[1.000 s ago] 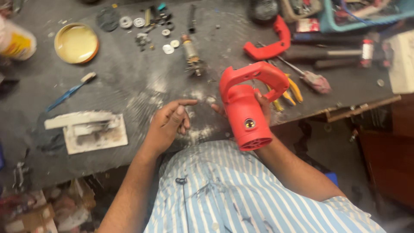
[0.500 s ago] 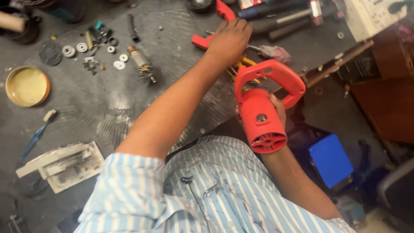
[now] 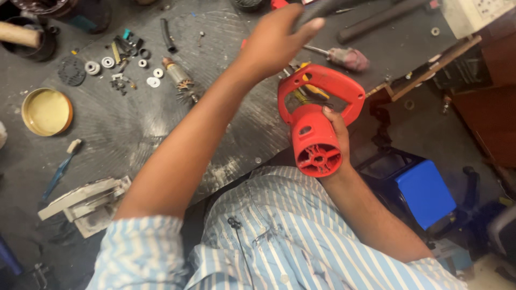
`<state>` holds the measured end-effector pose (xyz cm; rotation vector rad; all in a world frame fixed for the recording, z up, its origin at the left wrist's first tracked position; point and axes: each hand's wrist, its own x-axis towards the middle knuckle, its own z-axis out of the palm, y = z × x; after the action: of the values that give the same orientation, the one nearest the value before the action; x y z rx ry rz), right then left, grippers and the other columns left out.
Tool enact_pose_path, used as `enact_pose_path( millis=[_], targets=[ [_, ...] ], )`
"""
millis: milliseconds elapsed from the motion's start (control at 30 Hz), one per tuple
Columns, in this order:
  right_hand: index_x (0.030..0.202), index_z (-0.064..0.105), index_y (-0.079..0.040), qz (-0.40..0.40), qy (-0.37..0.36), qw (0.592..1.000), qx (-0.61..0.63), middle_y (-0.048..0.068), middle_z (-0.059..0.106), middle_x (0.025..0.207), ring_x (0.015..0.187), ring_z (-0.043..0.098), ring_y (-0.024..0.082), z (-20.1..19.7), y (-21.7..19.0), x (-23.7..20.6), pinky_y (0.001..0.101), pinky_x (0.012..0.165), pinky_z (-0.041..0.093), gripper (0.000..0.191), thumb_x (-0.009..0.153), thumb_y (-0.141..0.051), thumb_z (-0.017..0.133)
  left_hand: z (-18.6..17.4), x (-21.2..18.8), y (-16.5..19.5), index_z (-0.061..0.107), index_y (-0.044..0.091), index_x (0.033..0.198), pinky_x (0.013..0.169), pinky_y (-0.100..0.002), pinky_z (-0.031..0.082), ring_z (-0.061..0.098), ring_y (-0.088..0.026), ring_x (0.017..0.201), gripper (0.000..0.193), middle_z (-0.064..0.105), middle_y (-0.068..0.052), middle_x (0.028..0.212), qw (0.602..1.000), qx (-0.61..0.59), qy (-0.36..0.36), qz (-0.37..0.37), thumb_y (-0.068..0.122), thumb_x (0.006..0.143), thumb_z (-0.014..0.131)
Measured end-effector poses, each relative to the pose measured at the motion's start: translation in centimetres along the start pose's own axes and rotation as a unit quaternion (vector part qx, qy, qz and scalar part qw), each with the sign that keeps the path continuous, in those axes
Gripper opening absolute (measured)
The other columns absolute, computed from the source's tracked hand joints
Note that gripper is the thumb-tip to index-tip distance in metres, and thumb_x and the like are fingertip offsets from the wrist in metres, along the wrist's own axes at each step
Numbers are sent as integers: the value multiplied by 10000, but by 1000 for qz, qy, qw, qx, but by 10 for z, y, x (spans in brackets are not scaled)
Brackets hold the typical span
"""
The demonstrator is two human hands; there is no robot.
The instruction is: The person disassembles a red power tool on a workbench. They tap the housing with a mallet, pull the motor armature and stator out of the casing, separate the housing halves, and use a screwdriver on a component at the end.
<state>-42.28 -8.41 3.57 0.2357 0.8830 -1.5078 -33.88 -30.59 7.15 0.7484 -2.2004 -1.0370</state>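
Observation:
My right hand (image 3: 337, 134) grips a red plastic power-tool housing (image 3: 316, 126) with a loop handle, held over the front edge of the dark workbench (image 3: 134, 134), its round vented end facing me. My left arm reaches across the bench, and my left hand (image 3: 271, 43) is closed around a dark grey tool handle (image 3: 321, 7) at the far edge. Most of that tool is out of frame. Yellow-handled pliers (image 3: 310, 90) lie just behind the red housing. A screwdriver with a worn pink handle (image 3: 346, 57) lies beside my left hand.
A motor armature (image 3: 180, 80), washers and small parts (image 3: 107, 64) lie at the back left. A round brass-coloured tin (image 3: 47, 111), a blue toothbrush (image 3: 62, 167) and a pale metal piece (image 3: 86, 201) sit left. A blue stool (image 3: 424, 193) stands below right.
My left hand left the bench's front edge, reached across to the far right and closed on the dark handle. The red housing stayed in my right hand, now turned end-on toward me.

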Motion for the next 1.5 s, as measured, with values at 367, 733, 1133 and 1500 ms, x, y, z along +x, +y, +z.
enact_pose_path(
  millis=[367, 733, 1133, 1500],
  targets=[
    [1183, 613, 14, 25, -121, 986, -110, 174, 698, 918, 723, 714, 313, 80, 24, 62, 426, 652, 624, 536, 879, -427, 642, -101, -256, 56, 506, 82, 1315, 512, -237, 452, 548, -75, 605, 506, 579, -17, 822, 892, -383, 226, -83, 460, 1010, 646],
    [1105, 626, 12, 21, -190, 974, -123, 170, 701, 883, 724, 713, 311, 141, 52, 79, 422, 669, 609, 488, 900, -431, 628, -54, -316, 74, 565, 22, 1109, 615, -349, 517, 634, -242, 680, 181, 621, -129, 845, 950, 71, 288, 94, 188, 1056, 518],
    [1108, 610, 9, -14, -202, 970, -136, 162, 685, 900, 768, 711, 292, 152, 53, 65, 403, 686, 602, 541, 899, -490, 618, -56, -304, 82, 549, 69, 937, 610, -388, 551, 671, -278, 691, 60, 649, -116, 829, 926, 135, 303, 179, 57, 933, 607],
    [1138, 602, -6, -48, -179, 972, -145, 157, 689, 912, 767, 719, 285, 144, 47, 73, 409, 688, 608, 568, 881, -512, 620, -67, -287, 100, 452, 61, 1012, 563, -349, 560, 630, -202, 615, 307, 576, -65, 787, 882, 31, 371, 291, 294, 1041, 650]
  ],
)
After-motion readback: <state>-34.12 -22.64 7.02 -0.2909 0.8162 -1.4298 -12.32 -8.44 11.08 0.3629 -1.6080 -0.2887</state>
